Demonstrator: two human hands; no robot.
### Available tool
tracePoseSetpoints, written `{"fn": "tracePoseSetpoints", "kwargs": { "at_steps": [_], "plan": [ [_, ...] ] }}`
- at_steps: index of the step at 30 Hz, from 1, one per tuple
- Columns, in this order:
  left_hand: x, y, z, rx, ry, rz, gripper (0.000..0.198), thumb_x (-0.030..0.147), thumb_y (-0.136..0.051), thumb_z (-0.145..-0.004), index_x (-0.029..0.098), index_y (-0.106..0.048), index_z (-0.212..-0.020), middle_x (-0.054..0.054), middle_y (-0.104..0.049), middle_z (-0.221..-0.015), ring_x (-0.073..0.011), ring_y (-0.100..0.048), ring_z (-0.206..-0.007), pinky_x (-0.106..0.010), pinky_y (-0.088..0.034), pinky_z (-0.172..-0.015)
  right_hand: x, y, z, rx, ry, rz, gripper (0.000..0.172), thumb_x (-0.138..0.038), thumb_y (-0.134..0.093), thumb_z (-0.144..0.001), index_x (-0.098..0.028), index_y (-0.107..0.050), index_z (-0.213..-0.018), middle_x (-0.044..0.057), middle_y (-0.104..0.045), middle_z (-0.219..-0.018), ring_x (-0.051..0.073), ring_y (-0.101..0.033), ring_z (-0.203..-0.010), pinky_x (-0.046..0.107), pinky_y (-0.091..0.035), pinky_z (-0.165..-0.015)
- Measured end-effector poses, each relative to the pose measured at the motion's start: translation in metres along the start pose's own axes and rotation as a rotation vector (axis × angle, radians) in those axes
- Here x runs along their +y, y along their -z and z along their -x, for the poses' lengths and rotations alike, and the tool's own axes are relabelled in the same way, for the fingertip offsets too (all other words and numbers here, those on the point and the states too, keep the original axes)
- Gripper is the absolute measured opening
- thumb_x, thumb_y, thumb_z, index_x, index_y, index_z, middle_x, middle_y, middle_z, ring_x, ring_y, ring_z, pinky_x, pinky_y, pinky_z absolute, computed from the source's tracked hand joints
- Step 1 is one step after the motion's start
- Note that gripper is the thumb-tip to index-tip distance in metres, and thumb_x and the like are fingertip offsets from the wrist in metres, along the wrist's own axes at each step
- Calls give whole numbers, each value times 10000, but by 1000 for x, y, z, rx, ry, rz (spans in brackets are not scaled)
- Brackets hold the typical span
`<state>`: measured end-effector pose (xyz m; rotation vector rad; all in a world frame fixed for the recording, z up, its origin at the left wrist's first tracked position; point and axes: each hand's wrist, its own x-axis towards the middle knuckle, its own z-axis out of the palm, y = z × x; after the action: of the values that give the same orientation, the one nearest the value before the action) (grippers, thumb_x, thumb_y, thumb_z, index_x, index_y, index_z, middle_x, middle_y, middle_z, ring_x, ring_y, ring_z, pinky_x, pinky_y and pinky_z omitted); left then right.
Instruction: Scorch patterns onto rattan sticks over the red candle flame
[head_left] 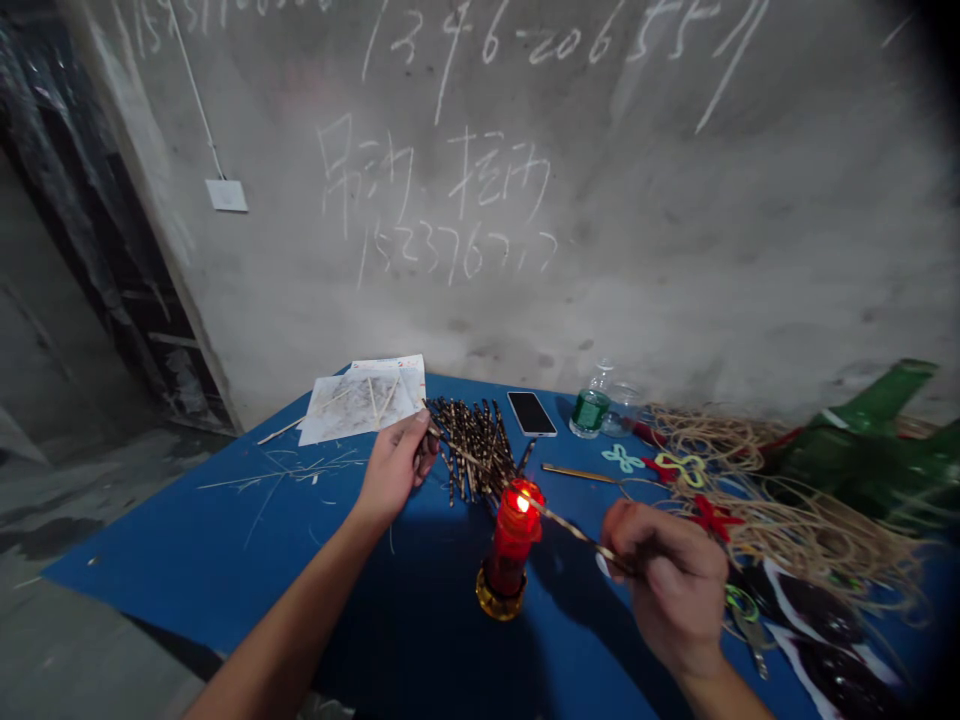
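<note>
A thin tan stick with dark scorched bands [568, 527] stretches across the middle of the head view, over a lit red candle [512, 540] on a gold-coloured base. My left hand [397, 460] pinches what looks like its far left end. Closed around the other end is my right hand [671, 580], with its fingertips partly hidden. The flame glows inside the candle's top, right under the stick. Behind the candle lies a pile of dark, banded sticks [469, 440], close to my left fingers.
A phone [532, 413], a small green-labelled bottle [589, 410] and a brown pencil-like rod [577, 473] lie behind. Coiled tan cord [795, 540], green glass bottles [847, 440] and small scissors [750, 625] crowd the right. Smudged paper [360, 405] and pale strands [289, 472] are left.
</note>
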<state>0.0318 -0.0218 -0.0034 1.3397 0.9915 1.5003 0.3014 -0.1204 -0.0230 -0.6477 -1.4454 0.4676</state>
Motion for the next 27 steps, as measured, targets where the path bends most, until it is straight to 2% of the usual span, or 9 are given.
{"fn": "tracePoseSetpoints", "kwargs": {
  "at_steps": [2, 4, 7, 12, 19, 27],
  "plan": [
    [1, 0, 1, -5, -7, -6, 596, 707, -648, -905, 174, -619, -642, 25, -483, -463, -89, -401, -394, -212, -291, -404, 2, 2, 1, 1, 0, 48, 392, -436, -698, -977, -223, -626, -656, -3, -524, -556, 169, -468, -497, 309, -328, -478],
    [3, 0, 2, -8, -22, -17, 616, 697, -639, -918, 176, -596, -592, 25, -457, -439, -87, -391, -388, -218, -280, -413, 2, 1, 0, 38, -20, 119, 429, -388, -667, -1011, -217, -612, -622, -11, -521, -527, 153, -463, -461, 303, -324, -460],
    [4, 0, 2, -5, -47, -23, 642, 681, -635, -930, 181, -557, -535, 25, -431, -424, -82, -379, -385, -227, -262, -424, 1, -2, -1, 103, -45, 186, 519, -403, -605, -1054, -212, -598, -572, -21, -504, -475, 129, -440, -390, 294, -299, -411],
    [5, 1, 3, -27, -46, -18, 654, 671, -645, -927, 186, -517, -506, 27, -419, -422, -76, -370, -385, -236, -242, -431, 0, -3, -2, 170, -102, 180, 544, -446, -604, -1057, -210, -608, -567, -15, -517, -470, 131, -459, -387, 287, -324, -407],
    [6, 2, 2, -53, -45, -6, 614, 619, -654, -931, 186, -523, -515, 32, -401, -407, -75, -365, -376, -235, -236, -430, 3, -2, -4, 149, -63, 118, 546, -449, -635, -1040, -211, -602, -550, -11, -506, -466, 133, -451, -385, 278, -310, -379],
    [-2, 3, 0, -11, -24, 115, 452, 540, -688, -906, 166, -629, -660, 26, -517, -511, -71, -398, -370, -211, -271, -383, 9, 1, -1, 44, -21, 135, 460, -336, -644, -1039, -204, -596, -601, -22, -509, -517, 125, -460, -434, 270, -330, -429]
  ]
}}
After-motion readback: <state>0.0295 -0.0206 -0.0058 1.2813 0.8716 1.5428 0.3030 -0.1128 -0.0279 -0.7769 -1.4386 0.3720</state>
